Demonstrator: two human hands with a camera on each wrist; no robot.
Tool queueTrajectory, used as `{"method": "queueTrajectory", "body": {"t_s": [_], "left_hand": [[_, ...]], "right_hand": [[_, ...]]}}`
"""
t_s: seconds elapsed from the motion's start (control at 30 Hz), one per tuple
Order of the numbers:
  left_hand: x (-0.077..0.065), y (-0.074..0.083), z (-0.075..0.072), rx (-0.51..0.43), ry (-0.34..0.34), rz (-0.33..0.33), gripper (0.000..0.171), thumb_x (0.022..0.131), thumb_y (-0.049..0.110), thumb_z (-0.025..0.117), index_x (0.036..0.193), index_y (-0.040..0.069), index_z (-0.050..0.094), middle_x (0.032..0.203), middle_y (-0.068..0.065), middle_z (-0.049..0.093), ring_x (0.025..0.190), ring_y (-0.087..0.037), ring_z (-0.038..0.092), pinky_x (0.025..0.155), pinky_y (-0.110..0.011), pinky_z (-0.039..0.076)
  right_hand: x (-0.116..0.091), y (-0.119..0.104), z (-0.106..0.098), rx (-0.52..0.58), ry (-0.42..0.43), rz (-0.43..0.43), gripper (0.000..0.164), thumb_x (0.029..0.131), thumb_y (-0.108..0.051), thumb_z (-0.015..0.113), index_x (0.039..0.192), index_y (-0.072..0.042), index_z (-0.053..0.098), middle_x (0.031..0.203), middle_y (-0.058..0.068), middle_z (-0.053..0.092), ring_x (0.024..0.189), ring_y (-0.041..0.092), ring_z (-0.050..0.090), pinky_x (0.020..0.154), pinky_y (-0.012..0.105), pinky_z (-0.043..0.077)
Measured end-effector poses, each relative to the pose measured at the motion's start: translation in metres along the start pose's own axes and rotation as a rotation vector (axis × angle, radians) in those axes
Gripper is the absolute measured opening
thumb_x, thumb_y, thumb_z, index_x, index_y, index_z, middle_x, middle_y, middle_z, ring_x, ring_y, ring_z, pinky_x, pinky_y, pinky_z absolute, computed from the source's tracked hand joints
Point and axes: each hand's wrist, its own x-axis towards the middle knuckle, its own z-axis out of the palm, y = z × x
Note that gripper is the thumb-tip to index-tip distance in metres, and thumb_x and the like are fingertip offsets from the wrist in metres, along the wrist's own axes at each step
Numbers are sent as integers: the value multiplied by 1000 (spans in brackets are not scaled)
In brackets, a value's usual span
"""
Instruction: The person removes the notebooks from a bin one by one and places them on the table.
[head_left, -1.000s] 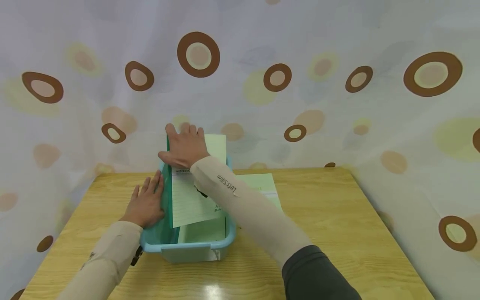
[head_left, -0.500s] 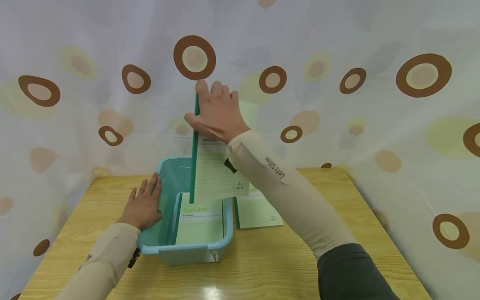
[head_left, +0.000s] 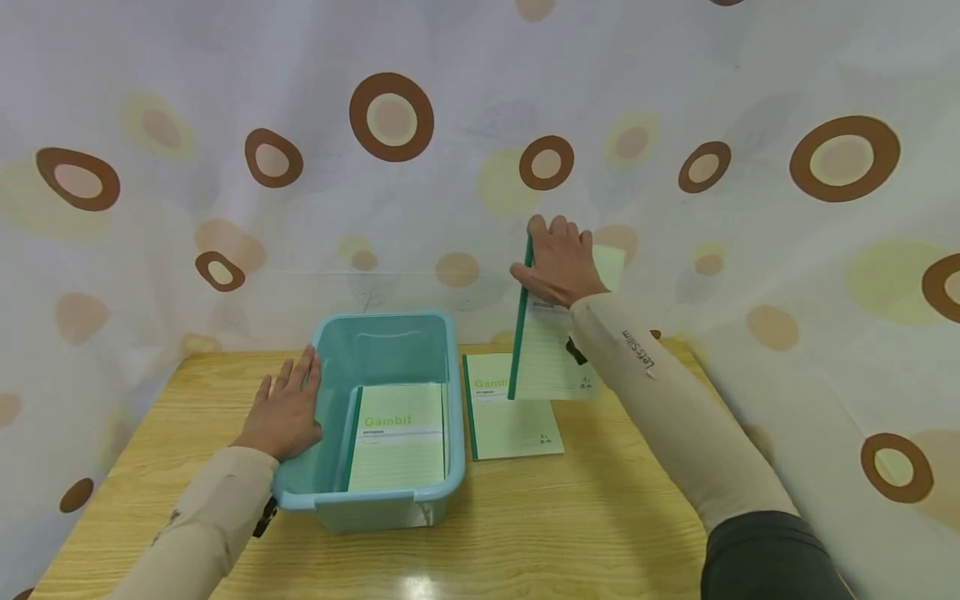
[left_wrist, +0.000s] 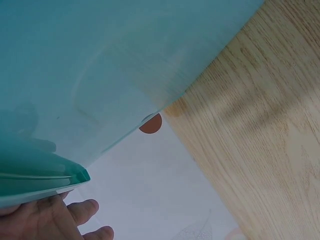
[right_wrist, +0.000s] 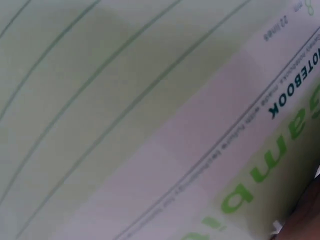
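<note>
My right hand (head_left: 561,265) grips a pale green notebook (head_left: 546,367) with a dark green spine near its top edge, holding it upright over the table, right of the basin. Its lined cover (right_wrist: 110,115) fills the right wrist view. A second notebook (head_left: 516,437), marked "Gambit", lies flat on the table, partly covered by the held one in the head view. On the left rim of a light blue plastic basin (head_left: 454,408) rests my left hand (head_left: 283,412), its fingers extended. Inside the basin lies another such notebook (head_left: 397,462), cover up.
The wood-grain table (head_left: 600,517) carries all of this. Behind it hangs a white cloth (head_left: 465,67) with brown ring and pale spot patterns, which also lines both sides. The basin wall (left_wrist: 125,45) spans the upper left wrist view.
My right hand has lifted the notebook up out of the basin, carried it right and lowered it somewhat. The notebook left inside now shows fully. My left hand stays at the rim.
</note>
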Motion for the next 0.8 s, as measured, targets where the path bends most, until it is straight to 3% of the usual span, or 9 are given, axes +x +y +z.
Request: {"method": "queueTrajectory", "body": {"t_s": [0.27, 0.43, 0.67, 0.8], "left_hand": [[1, -2, 2, -4, -1, -1, 84, 77, 4, 53, 149, -12, 13, 158, -25, 5, 141, -51, 8, 110, -66, 9], [2, -4, 2, -11, -5, -7, 83, 77, 3, 51, 149, -13, 12, 158, -25, 4, 141, -51, 6, 110, -67, 7], [1, -3, 2, -13, -1, -8, 82, 78, 2, 52, 149, -12, 13, 158, -25, 5, 141, -50, 7, 110, -66, 7], [2, -4, 3, -14, -3, -6, 82, 78, 2, 52, 149, -12, 13, 158, -25, 5, 141, -50, 7, 110, -66, 7]], "right_hand": [[-24, 66, 51, -1, -85, 60, 40, 87, -36, 51, 110, -3, 45, 99, 19, 45, 90, 36, 41, 78, 50, 27], [-39, 99, 82, -15, -141, 52, 55, 89, -38, 52, 129, -1, 45, 111, 23, 47, 95, 38, 43, 82, 54, 30], [-59, 122, 111, -28, -199, 32, 40, 89, -35, 57, 109, -3, 44, 95, 17, 42, 83, 33, 37, 76, 49, 28], [-65, 130, 128, -24, -229, 47, 42, 90, -34, 58, 111, -1, 43, 97, 17, 42, 85, 34, 38, 77, 51, 29]]}}
